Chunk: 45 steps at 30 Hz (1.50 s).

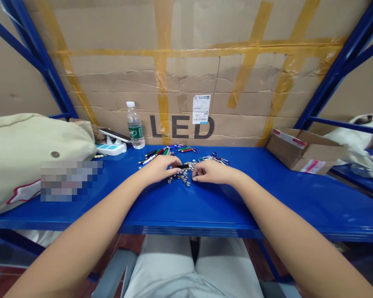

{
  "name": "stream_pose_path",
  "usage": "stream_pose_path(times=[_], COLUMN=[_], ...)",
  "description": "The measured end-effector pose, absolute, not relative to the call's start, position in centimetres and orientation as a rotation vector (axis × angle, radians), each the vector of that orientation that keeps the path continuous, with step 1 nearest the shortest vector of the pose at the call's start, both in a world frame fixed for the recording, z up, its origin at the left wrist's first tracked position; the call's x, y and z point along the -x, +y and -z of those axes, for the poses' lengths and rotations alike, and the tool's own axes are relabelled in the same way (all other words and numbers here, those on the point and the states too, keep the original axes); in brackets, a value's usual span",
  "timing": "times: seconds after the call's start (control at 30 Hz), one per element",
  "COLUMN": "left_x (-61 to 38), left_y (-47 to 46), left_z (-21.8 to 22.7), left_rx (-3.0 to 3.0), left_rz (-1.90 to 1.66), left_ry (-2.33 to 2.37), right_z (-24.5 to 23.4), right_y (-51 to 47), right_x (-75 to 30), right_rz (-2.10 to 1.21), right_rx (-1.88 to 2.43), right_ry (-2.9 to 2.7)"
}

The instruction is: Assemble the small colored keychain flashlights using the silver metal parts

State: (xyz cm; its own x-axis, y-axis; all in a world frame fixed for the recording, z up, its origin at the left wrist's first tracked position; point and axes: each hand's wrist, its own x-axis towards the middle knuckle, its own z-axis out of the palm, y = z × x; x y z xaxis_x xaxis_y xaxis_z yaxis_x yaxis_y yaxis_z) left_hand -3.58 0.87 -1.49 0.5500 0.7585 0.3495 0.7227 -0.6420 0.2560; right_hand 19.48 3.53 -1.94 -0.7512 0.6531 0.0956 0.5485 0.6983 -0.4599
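While the left hand (159,168) grips a slim black tube (182,166), the right hand (210,171) has its fingers pinched on small silver metal parts (182,178); loads lie loose.

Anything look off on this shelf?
Small metal parts lie loose in a heap on the blue shelf between the left hand and right hand, with no tray. The cardboard backing is creased and patched with tape. A phone rests tilted on a white-and-teal block.

Head camera looks forward-down, near blue shelf (267,194); left hand (161,167), right hand (211,171) mid-frame.
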Motion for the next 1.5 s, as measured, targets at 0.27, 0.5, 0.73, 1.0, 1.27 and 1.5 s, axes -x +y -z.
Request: stream_pose_path(times=[0.27,0.5,0.73,1.0,1.27,1.5], left_x=[3.6,3.5,3.8,4.2,3.9,3.5], left_y=[0.9,0.8,1.1,1.5,1.1,0.6], left_z=[1.7,1.5,1.7,2.0,1.8,1.5], left_rx=[-2.696,-2.648,-2.583,-2.61,-2.638,-2.606], left_rz=[-0.652,-0.658,-0.745,-0.729,-0.664,-0.672], left_ry=[1.261,1.263,1.342,1.36,1.32,1.313], right_z=[1.3,1.5,2.1,1.7,1.3,1.5], right_y=[3.6,3.2,3.2,1.5,2.7,3.1], right_x=[-19.5,-18.9,-18.7,-17.9,-19.2,-18.9], right_rz=[-0.518,-0.529,-0.588,-0.592,-0.565,-0.654], right_rx=[0.882,0.867,0.957,0.871,0.979,0.941], right_ry=[-2.274,-2.238,-2.229,-2.694,-2.51,-2.169])
